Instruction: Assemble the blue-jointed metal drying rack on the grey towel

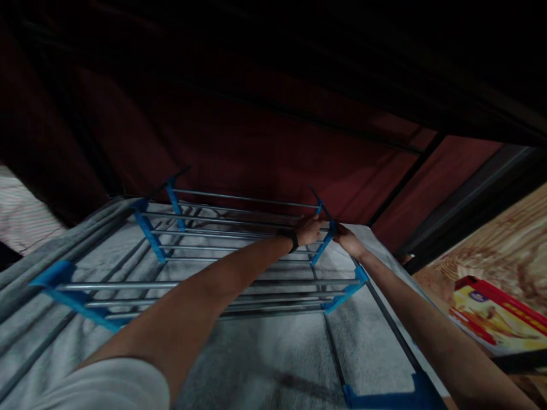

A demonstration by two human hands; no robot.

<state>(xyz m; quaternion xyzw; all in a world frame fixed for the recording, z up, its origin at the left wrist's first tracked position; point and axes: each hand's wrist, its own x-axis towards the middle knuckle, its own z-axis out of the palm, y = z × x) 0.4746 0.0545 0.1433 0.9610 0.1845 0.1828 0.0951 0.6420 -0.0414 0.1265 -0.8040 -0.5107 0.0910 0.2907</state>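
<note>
A shoe rack of grey metal rods (pixel 273 282) and blue plastic side brackets lies across a grey-white cloth. My left hand (pixel 310 229), with a dark band at the wrist, reaches over the rods to the far right. Its fingers are closed around the end of a rod next to a blue bracket (pixel 323 243). From the outer side my right hand (pixel 350 242) meets the same bracket, its fingertips pressed on the corner where a dark tube joins. The fingertips of both hands are small and partly hidden in the dim light.
The grey-white cloth (pixel 273 364) is spread under the rack, with thick folds on the left. Behind it rises a dark red panel (pixel 265 154) with dark bars. A red and yellow box (pixel 499 313) rests on a wood-grain surface (pixel 482 256) at the right.
</note>
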